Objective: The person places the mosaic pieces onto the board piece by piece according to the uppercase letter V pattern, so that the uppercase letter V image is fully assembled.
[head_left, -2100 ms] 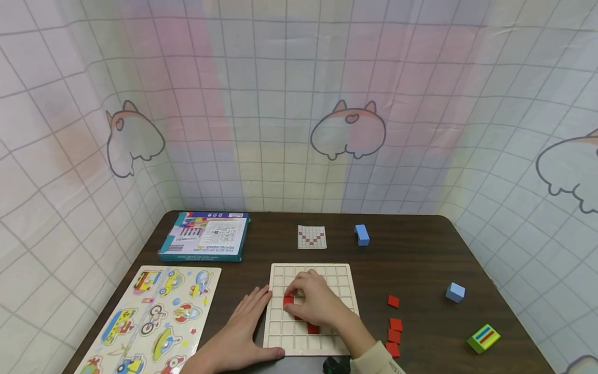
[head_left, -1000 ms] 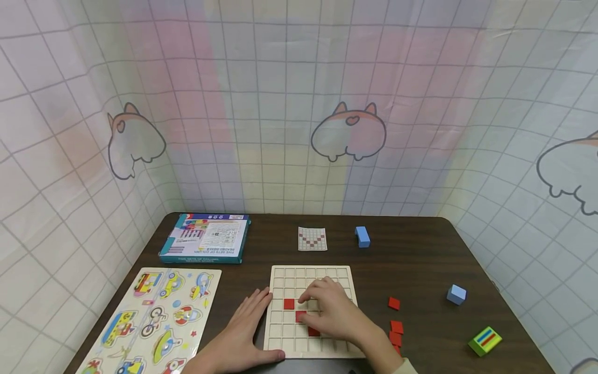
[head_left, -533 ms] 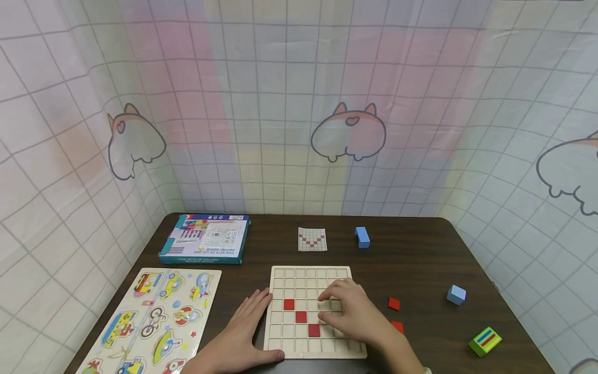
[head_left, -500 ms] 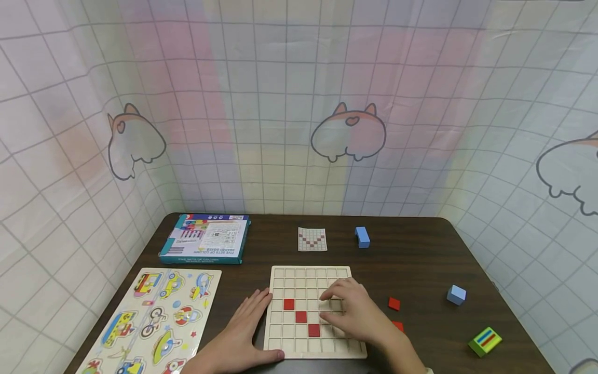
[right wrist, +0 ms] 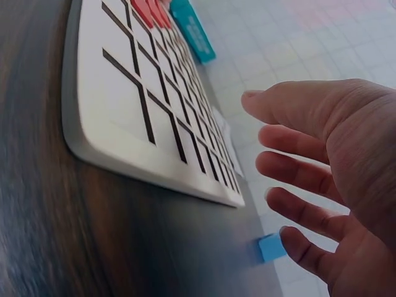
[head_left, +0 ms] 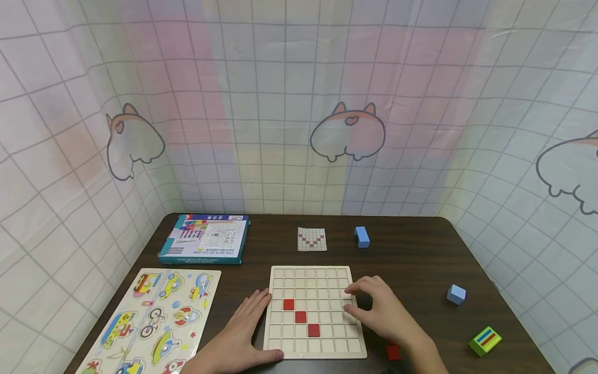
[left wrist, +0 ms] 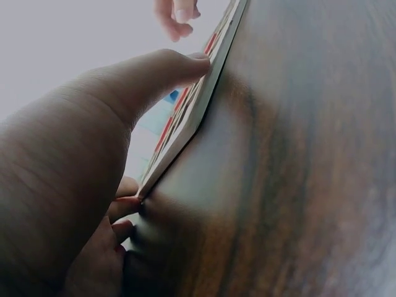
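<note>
Dark table (head_left: 420, 259): blue box (head_left: 205, 237), vehicle puzzle (head_left: 154, 317), blue blocks (head_left: 362, 235) around grid board (head_left: 313, 280).

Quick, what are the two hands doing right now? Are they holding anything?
Left hand: open, lying flat against the left edge of the grid board.
Right hand: open, fingers loosely spread over the board's right edge, holding nothing.

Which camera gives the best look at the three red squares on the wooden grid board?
The head view: it looks down on the board, so all three red squares show as a diagonal. The right wrist view sees them as a foreshortened red patch at the far edge; the left wrist view shows only red slivers along the board's edge.
</note>
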A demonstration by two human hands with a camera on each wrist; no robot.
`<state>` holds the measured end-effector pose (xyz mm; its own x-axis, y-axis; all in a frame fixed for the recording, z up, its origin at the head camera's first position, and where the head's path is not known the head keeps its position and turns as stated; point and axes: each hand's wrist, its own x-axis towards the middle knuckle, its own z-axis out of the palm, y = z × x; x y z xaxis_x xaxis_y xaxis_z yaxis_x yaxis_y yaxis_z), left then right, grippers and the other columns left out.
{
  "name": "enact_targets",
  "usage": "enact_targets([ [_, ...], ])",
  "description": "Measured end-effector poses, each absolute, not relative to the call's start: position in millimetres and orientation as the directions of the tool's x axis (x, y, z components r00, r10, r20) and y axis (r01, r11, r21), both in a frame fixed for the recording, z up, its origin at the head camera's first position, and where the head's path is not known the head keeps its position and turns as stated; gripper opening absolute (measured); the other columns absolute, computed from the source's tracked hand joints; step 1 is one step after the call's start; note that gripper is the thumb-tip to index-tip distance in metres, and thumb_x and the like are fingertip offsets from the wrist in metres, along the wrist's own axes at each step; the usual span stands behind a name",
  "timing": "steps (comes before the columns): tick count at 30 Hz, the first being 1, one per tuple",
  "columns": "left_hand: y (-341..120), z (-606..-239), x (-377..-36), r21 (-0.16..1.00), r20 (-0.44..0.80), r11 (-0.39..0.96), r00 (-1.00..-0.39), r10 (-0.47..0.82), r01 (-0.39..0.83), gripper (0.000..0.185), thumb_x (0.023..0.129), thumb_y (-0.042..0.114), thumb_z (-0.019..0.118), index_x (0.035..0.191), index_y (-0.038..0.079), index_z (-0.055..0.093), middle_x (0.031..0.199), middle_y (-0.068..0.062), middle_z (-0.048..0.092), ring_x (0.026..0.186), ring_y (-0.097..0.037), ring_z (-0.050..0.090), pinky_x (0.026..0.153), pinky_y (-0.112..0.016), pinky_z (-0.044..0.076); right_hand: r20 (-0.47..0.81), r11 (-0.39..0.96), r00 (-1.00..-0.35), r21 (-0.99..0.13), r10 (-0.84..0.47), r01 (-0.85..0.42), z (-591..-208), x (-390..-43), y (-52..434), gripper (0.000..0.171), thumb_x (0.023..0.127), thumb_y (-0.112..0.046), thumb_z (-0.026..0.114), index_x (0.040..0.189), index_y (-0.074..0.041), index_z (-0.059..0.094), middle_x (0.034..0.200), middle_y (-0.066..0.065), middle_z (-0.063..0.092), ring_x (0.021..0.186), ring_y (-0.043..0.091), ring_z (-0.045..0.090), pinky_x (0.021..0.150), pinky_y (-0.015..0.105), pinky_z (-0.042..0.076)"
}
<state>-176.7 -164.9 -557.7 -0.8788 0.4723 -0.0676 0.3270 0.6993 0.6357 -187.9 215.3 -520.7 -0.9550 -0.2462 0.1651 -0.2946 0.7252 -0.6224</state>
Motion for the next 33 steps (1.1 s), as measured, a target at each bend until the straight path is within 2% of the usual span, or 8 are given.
enact_targets([
  [6, -166, -559, -177, 0.629, -0.068, 0.706, -0.881, 0.468, 0.326, 0.134, 0.079, 0.088, 0.079, 0.179, 0.018, 0.023, 0.187, -0.001, 0.02, 0.176, -0.032, 0.012, 0.14, -0.067, 0.015, 0.174, 0.743, -0.962, -0.612, -0.209, -0.272, -522, -188, 226, 0.031, 0.095, -0.036, 0.091, 0.123, -0.029, 0.081, 0.12, -0.021, 0.074, 0.117, 0.011, 0.059, 0.104, 0.05, 0.06],
  [13, -167, -561, -178, 0.619, -0.044, 0.702, -0.877, 0.479, 0.353, 0.133, 0.08, 0.089, 0.078, 0.179, 0.016, 0.025, 0.187, -0.004, 0.023, 0.176, -0.034, 0.013, 0.14, -0.069, 0.003, 0.21, 0.773, -0.96, -0.572, -0.185, -0.274, -526, -187, 241, 0.031, 0.093, -0.033, 0.093, 0.122, -0.028, 0.081, 0.119, -0.018, 0.075, 0.117, 0.013, 0.06, 0.104, 0.051, 0.058],
  [17, -167, -561, -178, 0.613, -0.044, 0.709, -0.88, 0.473, 0.35, 0.134, 0.08, 0.089, 0.078, 0.179, 0.017, 0.025, 0.187, -0.004, 0.023, 0.176, -0.034, 0.012, 0.139, -0.07, 0.001, 0.21, 0.79, -0.965, -0.56, -0.157, -0.251, -527, -186, 252, 0.033, 0.092, -0.034, 0.093, 0.122, -0.027, 0.081, 0.12, -0.018, 0.075, 0.117, 0.014, 0.059, 0.103, 0.052, 0.057],
  [27, -168, -558, -177, 0.611, -0.055, 0.713, -0.88, 0.472, 0.344, 0.134, 0.079, 0.089, 0.079, 0.179, 0.016, 0.025, 0.186, -0.005, 0.023, 0.176, -0.035, 0.013, 0.139, -0.071, 0.005, 0.223, 0.818, -0.969, -0.534, -0.107, -0.214, -532, -186, 274, 0.038, 0.09, -0.037, 0.096, 0.123, -0.026, 0.081, 0.123, -0.01, 0.075, 0.114, 0.02, 0.06, 0.097, 0.05, 0.057],
  [33, -167, -558, -178, 0.602, -0.065, 0.722, -0.88, 0.47, 0.341, 0.136, 0.078, 0.091, 0.078, 0.179, 0.017, 0.024, 0.187, -0.004, 0.023, 0.176, -0.034, 0.013, 0.14, -0.071, 0.006, 0.192, 0.84, -0.979, -0.517, -0.072, -0.164, -535, -187, 284, 0.042, 0.089, -0.039, 0.096, 0.126, -0.023, 0.08, 0.128, -0.002, 0.076, 0.118, 0.027, 0.06, 0.102, 0.059, 0.053],
])
